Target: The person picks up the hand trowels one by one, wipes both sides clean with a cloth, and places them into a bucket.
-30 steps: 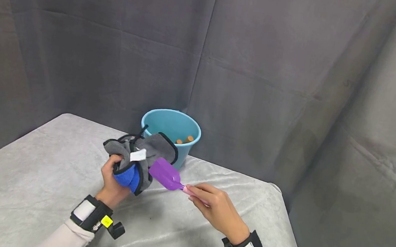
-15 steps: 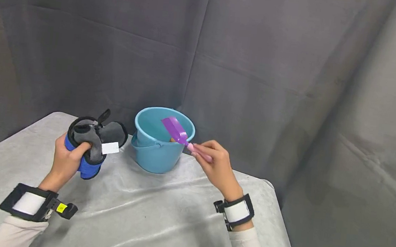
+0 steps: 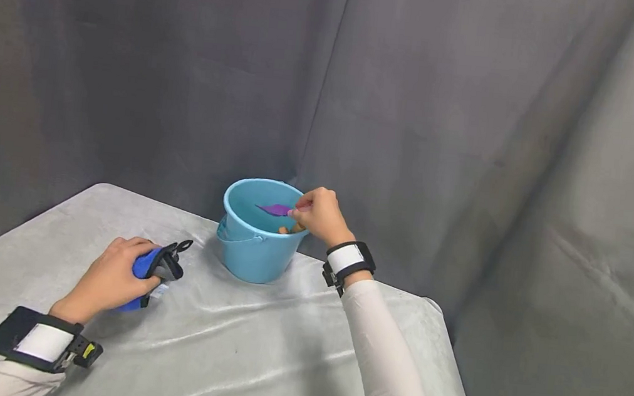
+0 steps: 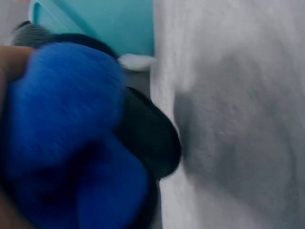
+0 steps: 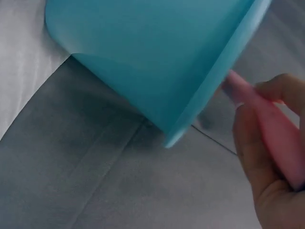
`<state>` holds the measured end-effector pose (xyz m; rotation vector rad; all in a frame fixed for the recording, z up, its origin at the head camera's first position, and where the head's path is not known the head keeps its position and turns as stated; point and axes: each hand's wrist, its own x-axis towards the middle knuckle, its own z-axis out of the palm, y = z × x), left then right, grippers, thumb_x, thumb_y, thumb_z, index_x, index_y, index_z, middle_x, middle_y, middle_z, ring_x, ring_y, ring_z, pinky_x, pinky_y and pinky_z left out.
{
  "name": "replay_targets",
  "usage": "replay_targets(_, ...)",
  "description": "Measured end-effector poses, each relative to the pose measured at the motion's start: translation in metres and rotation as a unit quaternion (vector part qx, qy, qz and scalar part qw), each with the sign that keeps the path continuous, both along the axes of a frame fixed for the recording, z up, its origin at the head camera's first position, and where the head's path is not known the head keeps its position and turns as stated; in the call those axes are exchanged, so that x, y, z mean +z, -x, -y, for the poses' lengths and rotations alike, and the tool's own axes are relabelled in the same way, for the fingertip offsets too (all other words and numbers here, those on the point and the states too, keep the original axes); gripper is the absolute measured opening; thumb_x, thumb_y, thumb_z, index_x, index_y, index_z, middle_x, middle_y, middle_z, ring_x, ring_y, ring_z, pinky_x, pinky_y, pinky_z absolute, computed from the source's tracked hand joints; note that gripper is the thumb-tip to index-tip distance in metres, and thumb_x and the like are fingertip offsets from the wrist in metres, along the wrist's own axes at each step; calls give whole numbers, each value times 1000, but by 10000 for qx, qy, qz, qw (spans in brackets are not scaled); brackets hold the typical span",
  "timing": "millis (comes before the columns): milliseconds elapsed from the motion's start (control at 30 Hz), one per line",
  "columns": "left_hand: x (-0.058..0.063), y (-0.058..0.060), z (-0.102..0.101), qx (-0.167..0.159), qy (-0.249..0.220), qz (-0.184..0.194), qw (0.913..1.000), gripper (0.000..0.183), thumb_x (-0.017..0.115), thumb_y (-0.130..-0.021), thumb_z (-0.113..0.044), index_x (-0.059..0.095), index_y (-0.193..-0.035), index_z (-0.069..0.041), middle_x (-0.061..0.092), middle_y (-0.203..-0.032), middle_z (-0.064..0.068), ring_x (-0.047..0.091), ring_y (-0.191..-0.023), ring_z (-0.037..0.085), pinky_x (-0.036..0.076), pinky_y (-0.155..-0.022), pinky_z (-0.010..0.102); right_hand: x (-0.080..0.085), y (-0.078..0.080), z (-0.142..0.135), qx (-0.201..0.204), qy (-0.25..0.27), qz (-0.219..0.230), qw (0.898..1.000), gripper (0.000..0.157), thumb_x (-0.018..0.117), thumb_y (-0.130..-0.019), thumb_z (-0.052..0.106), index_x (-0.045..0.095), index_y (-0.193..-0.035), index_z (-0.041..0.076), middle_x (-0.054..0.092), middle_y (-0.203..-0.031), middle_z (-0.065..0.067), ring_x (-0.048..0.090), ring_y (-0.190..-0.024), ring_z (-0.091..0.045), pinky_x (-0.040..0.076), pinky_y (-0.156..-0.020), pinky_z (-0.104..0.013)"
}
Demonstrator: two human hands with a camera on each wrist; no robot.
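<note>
In the head view my left hand (image 3: 112,276) grips a bunched blue-and-grey cloth (image 3: 144,265) with black edging and a hanging loop, low over the table at left. The cloth's fluffy blue side (image 4: 71,90) fills much of the left wrist view. My right hand (image 3: 323,216) pinches a toy shovel by its pink handle (image 5: 274,126). Its purple blade (image 3: 275,209) points left, over the mouth of a light-blue bucket (image 3: 257,259). The right hand is at the bucket's right rim. Orange-brown pieces (image 3: 283,229) show inside the bucket, partly hidden by its near wall.
The bucket stands upright near the back edge of a table with a wrinkled pale-grey cover (image 3: 224,353). Its handle (image 3: 240,240) hangs down at the front left. Grey curtains (image 3: 191,86) rise close behind the table and on the right.
The right hand has carried the shovel up and back, from in front of the bucket to over its opening. The left hand has moved left with the cloth, away from the bucket, and then lower.
</note>
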<state>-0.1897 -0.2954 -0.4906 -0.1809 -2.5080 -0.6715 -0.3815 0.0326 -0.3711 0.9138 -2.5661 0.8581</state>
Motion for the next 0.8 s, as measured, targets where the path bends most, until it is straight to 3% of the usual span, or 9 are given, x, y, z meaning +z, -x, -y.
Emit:
replay_targets(133,-14,9,1,114,466,579,9972,55,84,-71,-20,70,-119,2,67,-117,23,54,-102,45,49,-79,63,-7,11,12,-481,-657,292,9963,14,80,-85,9,79,-94,-1,76,-95,-13,73,-83,-24,61,-72,-36)
replay_targets(267,-27,13,3,228,639,968,9930,58,84,-72,-18,67,-122,6,65,-121,29,53,-105,53,45,-83,67,-17,14,21,-634,-1193,734,9881,6,74,-88,5,78,-89,0,76,-88,-11,70,-76,-21,59,-67,-32)
replay_targets(433,-34,13,6,286,576,1363,9886,63,79,-76,-23,62,-128,9,58,-128,35,48,-111,60,37,-89,75,-25,12,24,-719,-1345,1000,9832,17,70,-90,2,73,-74,3,68,-65,-5,58,-57,-14,48,-53,-25)
replay_targets(567,-37,11,6,244,525,1708,9836,72,76,-80,-32,56,-135,10,51,-135,37,41,-118,63,29,-94,77,-29,12,22,-763,-1280,923,9845,20,72,-91,5,73,-71,3,66,-62,-5,56,-55,-14,46,-52,-25)
replay_targets(700,-41,10,9,186,401,2022,9783,77,68,-89,-47,52,-140,8,44,-142,38,34,-124,62,23,-94,75,-30,12,20,-623,-1086,780,9891,15,70,-93,10,78,-85,0,74,-77,-10,65,-65,-18,53,-60,-29)
replay_targets(800,-44,9,14,201,244,2225,9744,80,52,-97,-59,49,-144,7,39,-146,36,29,-127,61,19,-94,75,-31,3,20,-449,-603,102,9971,18,67,-95,12,78,-104,1,75,-104,-13,71,-92,-23,58,-77,-34)
